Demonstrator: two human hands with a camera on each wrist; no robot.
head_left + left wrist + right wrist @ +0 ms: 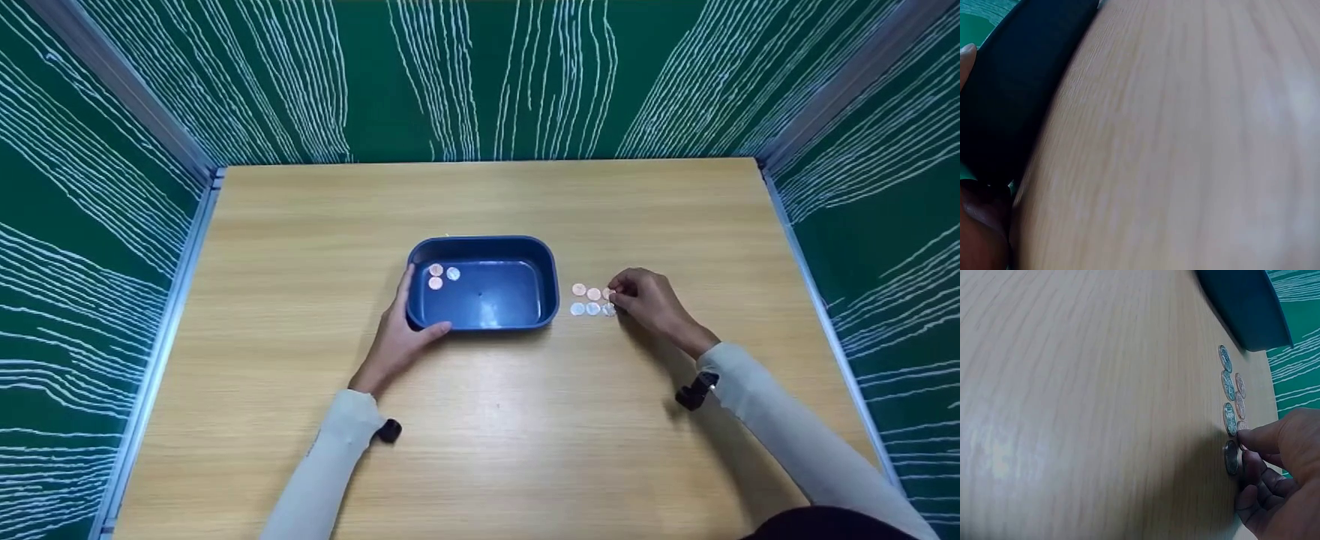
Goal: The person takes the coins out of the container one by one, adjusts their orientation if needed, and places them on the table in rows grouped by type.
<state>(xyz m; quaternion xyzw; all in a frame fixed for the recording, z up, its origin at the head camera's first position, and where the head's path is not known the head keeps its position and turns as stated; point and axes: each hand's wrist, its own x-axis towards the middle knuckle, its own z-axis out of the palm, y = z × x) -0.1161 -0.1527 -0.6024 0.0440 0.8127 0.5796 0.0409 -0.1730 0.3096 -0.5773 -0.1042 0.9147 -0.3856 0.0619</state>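
Observation:
My left hand (401, 334) grips the left end of a deep blue plastic tray (553, 281), thumb at the front rim and fingers along the side wall. Two copper-coloured coins (435, 283) and a silver coin (453, 274) lie inside, towards its left. Right of the tray, flat on the table, are a row of copper-coloured coins (579, 289) and a nearer row of silver coins (1230, 419). At the right end of these rows, my right hand (649, 298) pinches at a copper-coloured coin (1242, 426) with thumb and fingertips. The fingers partly cover that coin.
The wooden table (480, 420) runs to metal frame edges (161, 337) on both sides. Green panels (487, 82) with white wavy lines stand at the back and sides. A small black device (696, 391) sits at the right wrist, another (389, 430) at the left.

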